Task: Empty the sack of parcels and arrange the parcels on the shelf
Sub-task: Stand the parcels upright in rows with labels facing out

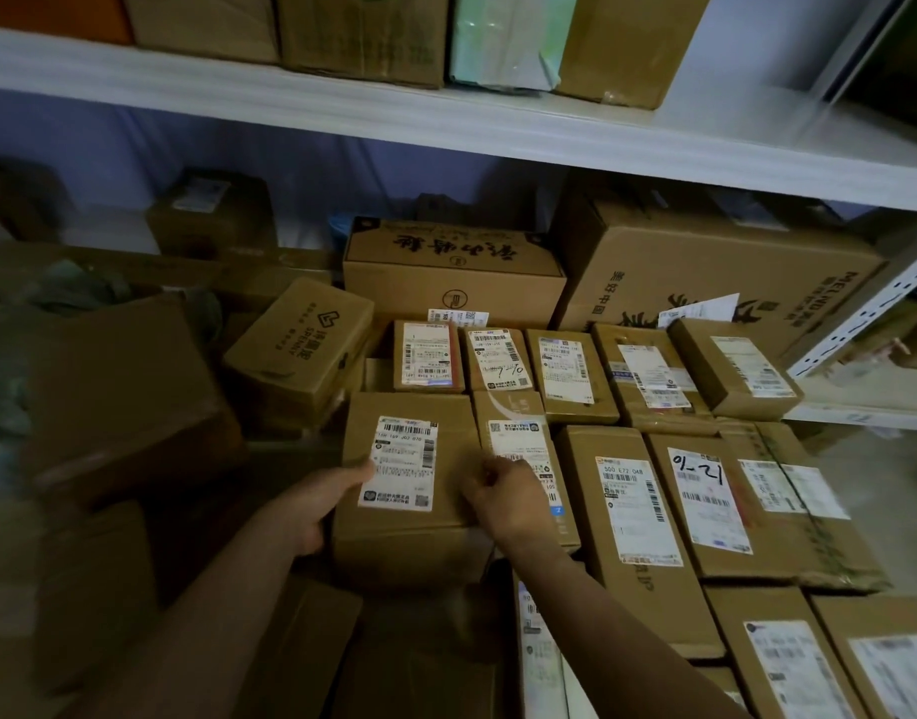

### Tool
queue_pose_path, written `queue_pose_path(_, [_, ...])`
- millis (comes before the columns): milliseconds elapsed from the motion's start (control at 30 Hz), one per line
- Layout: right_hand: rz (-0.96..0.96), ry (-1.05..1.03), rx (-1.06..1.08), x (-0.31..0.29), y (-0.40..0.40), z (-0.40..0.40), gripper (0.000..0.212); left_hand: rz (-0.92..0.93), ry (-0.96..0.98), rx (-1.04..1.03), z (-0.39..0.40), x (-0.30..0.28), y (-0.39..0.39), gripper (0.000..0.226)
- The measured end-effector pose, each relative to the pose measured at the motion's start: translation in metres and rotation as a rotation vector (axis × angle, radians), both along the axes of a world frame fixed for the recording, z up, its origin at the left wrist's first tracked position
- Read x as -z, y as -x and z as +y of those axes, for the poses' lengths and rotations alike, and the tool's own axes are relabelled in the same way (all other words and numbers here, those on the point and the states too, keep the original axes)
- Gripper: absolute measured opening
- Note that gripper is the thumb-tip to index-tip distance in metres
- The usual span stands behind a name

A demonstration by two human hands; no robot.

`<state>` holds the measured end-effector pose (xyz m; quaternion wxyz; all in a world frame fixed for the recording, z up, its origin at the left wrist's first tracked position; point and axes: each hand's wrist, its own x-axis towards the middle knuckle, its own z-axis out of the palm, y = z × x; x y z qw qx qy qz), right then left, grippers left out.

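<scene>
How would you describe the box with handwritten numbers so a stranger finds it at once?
Start at the big carton under the white shelf, at the right. Come toward the camera over one row of small boxes. The box there has "01-21" handwritten in black marker on its white label; its neighbours' labels show only print.

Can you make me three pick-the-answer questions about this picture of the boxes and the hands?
1. Where is the box marked 01-21?
A. right of the held box
B. on the top shelf
C. left of the hands

2. What colour are the shipping labels?
A. red
B. white
C. black

3. What are the hands doing?
A. hanging free
B. holding one cardboard box
C. tearing tape

Answers: 1 A, it lies right of the cardboard box. 2 B, all labels look white. 3 B, the left hand and right hand grip its sides.
</scene>
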<state>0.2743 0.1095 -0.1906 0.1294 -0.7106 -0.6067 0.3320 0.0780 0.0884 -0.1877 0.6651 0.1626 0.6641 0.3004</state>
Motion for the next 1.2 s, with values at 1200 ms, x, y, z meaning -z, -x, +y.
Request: queue_pose_path(1200, [-0.116, 0.002, -0.532, 0.011, 0.022, -0.105, 0.040, 0.747, -0.362, 0.445, -0.098, -0.012, -0.003, 0.019])
